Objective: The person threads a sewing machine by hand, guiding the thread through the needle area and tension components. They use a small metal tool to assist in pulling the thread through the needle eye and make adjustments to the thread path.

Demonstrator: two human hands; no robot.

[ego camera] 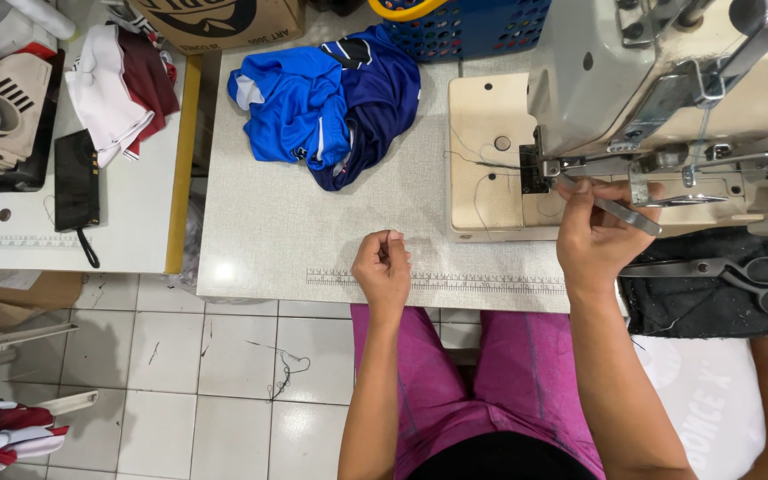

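Observation:
My right hand (594,236) is up at the needle area of a cream sewing machine (668,98), gripping metal tweezers (626,214) whose tip points toward the needle. A thin thread runs across the machine bed (482,169) toward my left hand (383,269). That hand rests on the table, fingers pinched shut on the thread end. A printed ruler strip (455,282) runs along the table's front edge beside both hands.
A crumpled blue and navy garment (326,102) lies at the table's back left. Black-handled scissors (740,271) sit on dark cloth at the right. A blue basket (473,27) stands behind. A second table (126,213) to the left holds white and maroon cloth and a black pouch.

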